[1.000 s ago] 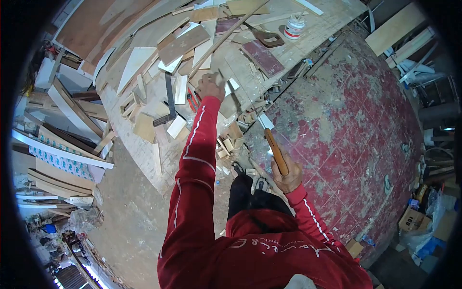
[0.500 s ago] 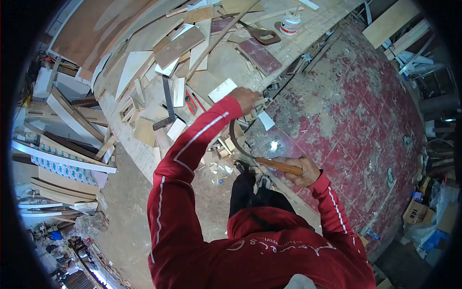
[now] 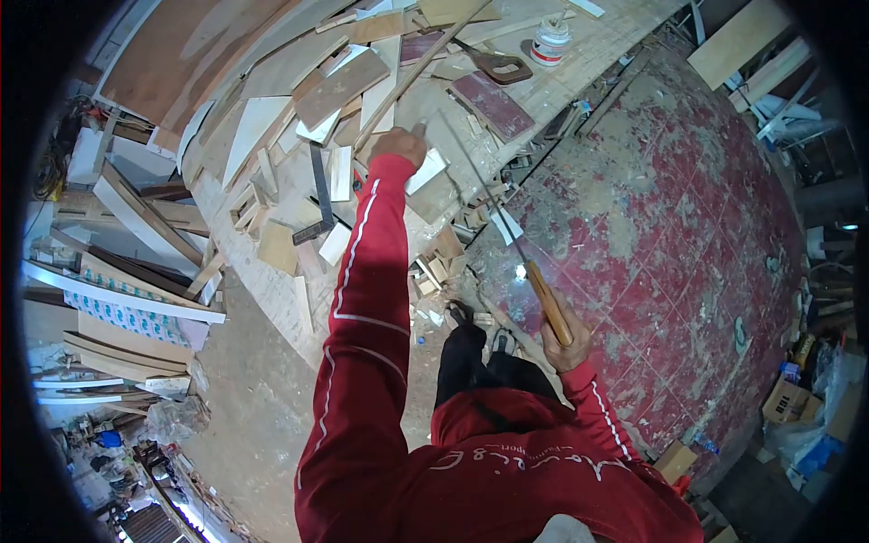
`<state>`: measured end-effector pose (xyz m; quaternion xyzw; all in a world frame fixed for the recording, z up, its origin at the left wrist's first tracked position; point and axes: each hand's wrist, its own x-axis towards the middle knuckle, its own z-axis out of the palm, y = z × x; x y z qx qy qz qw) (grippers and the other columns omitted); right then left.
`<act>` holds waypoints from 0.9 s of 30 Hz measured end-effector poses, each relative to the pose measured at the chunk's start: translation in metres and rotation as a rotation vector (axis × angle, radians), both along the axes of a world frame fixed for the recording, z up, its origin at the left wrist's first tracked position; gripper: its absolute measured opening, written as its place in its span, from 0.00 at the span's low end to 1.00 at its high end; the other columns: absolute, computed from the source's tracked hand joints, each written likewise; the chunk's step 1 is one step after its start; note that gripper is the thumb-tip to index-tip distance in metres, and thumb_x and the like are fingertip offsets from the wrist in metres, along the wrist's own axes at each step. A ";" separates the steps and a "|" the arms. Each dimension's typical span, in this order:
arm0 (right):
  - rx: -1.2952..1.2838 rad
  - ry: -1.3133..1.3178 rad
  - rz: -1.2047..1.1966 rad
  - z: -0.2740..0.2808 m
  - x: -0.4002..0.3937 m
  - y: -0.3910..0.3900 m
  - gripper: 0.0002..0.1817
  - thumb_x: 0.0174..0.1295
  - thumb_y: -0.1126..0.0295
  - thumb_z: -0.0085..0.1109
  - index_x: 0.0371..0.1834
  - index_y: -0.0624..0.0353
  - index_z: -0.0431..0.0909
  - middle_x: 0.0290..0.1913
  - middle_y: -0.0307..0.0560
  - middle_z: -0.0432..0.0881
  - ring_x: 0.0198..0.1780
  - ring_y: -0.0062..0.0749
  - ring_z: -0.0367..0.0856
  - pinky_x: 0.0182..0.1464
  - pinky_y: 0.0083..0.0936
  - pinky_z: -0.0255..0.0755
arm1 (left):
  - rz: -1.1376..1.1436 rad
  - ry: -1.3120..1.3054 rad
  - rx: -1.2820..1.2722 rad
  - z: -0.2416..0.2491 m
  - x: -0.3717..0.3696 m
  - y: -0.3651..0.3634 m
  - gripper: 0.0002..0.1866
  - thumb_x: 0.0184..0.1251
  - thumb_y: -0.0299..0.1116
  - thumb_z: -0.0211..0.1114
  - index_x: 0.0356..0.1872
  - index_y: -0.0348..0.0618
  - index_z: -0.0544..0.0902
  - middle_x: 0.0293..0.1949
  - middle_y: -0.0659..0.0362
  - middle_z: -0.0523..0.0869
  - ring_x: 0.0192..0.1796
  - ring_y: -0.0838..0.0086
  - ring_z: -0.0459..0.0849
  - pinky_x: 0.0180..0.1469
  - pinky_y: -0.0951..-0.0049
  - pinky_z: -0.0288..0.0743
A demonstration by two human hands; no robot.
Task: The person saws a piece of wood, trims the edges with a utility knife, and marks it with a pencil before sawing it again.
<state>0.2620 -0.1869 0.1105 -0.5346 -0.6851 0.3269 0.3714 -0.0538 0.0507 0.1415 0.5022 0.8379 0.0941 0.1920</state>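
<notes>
My right hand (image 3: 565, 333) is closed around the wooden handle of a long, narrow-bladed saw (image 3: 507, 226). The blade slants up and left over the bench edge, nearly straight; its teeth are too fine to make out. My left hand (image 3: 396, 145) is over the workbench (image 3: 434, 204), its thumb stretched out to the side and its other fingers mostly hidden from above; nothing shows in it. Just beside the left wrist lies a pale wooden block (image 3: 425, 172). A dark try square (image 3: 320, 190) rests left of my forearm.
Wood offcuts (image 3: 335, 90) crowd the bench, with a wooden-handled handsaw (image 3: 500, 67), a reddish board (image 3: 491, 105) and a white tub (image 3: 550, 43) farther back. Curved wood strips (image 3: 136, 290) are stacked at left. A dusty red floor (image 3: 661, 244) lies to the right.
My left hand has moved left and away, from near the saw's tip to over the bench. The blade, bent before, has straightened, and my right hand has turned the handle more upright.
</notes>
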 end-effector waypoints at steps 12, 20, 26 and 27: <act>-0.096 0.126 0.013 0.003 -0.031 0.024 0.27 0.51 0.80 0.56 0.59 0.58 0.73 0.39 0.58 0.83 0.35 0.38 0.85 0.39 0.27 0.76 | -0.195 0.182 0.072 -0.095 -0.003 -0.029 0.25 0.58 0.47 0.65 0.51 0.41 0.73 0.52 0.47 0.75 0.56 0.52 0.72 0.54 0.54 0.70; -0.118 0.096 0.006 0.004 -0.036 0.023 0.27 0.52 0.80 0.56 0.60 0.60 0.72 0.42 0.56 0.83 0.38 0.33 0.85 0.40 0.25 0.76 | -0.129 0.054 0.362 -0.130 0.002 -0.023 0.14 0.65 0.41 0.55 0.41 0.41 0.77 0.42 0.47 0.81 0.47 0.53 0.78 0.50 0.57 0.73; -0.160 0.103 0.008 0.006 -0.037 0.023 0.27 0.53 0.80 0.55 0.60 0.62 0.71 0.43 0.56 0.83 0.38 0.34 0.86 0.41 0.25 0.77 | 0.003 0.304 0.404 -0.135 0.019 -0.023 0.17 0.71 0.42 0.46 0.36 0.43 0.80 0.40 0.52 0.83 0.45 0.58 0.80 0.45 0.57 0.75; -0.161 0.101 0.008 0.004 -0.037 0.023 0.27 0.53 0.80 0.55 0.60 0.62 0.71 0.43 0.56 0.83 0.38 0.34 0.86 0.41 0.25 0.77 | 0.017 0.338 0.399 -0.134 0.020 -0.023 0.18 0.72 0.43 0.45 0.35 0.43 0.80 0.39 0.53 0.83 0.45 0.59 0.80 0.45 0.58 0.75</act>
